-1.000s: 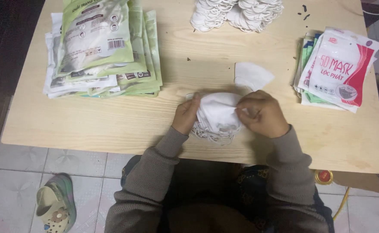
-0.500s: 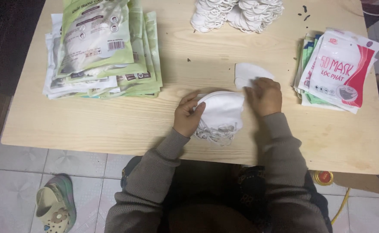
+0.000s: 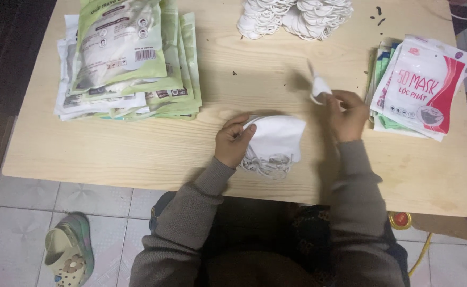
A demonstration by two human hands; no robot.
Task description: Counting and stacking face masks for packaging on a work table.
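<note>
Masks, a white stack, sit under your left hand, which presses them flat. Just right of the stack, your right hand pinches one white mask.

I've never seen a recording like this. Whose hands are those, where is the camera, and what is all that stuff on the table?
No machine here: a person wears a camera on the head, so the picture looks down at their own two hands over a pale wooden table. The left hand rests on a small stack of white face masks in front of the person. The right hand pinches a single white mask, lifted off the table. At the left lies a pile of green and white pouches, at the right a stack of red and white pouches, and at the far edge a heap of loose white masks.
</note>
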